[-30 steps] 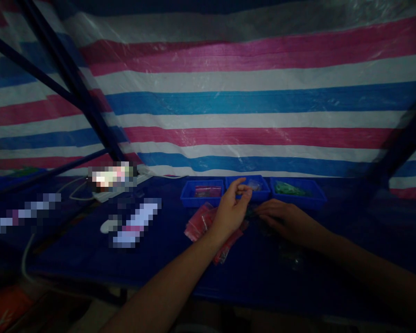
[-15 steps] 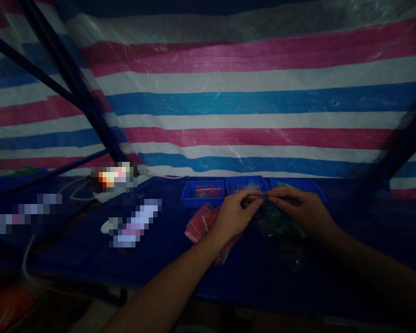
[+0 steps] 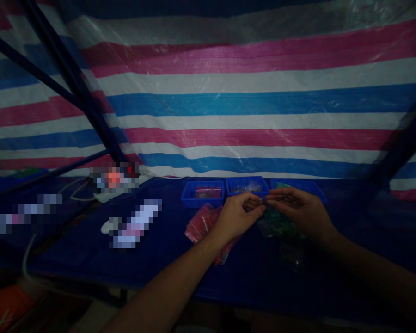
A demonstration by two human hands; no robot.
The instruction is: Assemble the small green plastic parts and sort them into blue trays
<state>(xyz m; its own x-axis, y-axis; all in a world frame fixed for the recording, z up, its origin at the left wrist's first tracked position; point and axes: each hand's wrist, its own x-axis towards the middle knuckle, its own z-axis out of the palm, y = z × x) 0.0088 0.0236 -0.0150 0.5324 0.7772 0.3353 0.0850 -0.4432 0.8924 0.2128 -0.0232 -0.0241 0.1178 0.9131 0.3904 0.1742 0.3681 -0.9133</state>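
Note:
Above the blue table, my left hand (image 3: 238, 211) is closed in a pinch, thumb against fingers. My right hand (image 3: 304, 210) faces it with its fingers also pinched, the fingertips of both hands almost meeting. Something small and pale seems to lie between them, too dim to name. Under my left wrist is a pile of red plastic bags (image 3: 201, 223), partly covered by the forearm. Below my right hand lie green plastic bags (image 3: 280, 225), with a clear bag (image 3: 293, 260) nearer the table's front.
Three blue trays stand along the back: a left tray (image 3: 185, 199) with a pinkish packet, a middle tray (image 3: 229, 181) with clear bags, and a right tray (image 3: 319, 190) with green contents. A power strip (image 3: 106, 195), white cable and blurred-out devices are at left. Striped sheeting (image 3: 249, 101) hangs behind.
Both hands stay over the same spot, with small finger movements. My left fingertips have dropped slightly and a narrow gap shows between the hands. The bags and trays have not moved.

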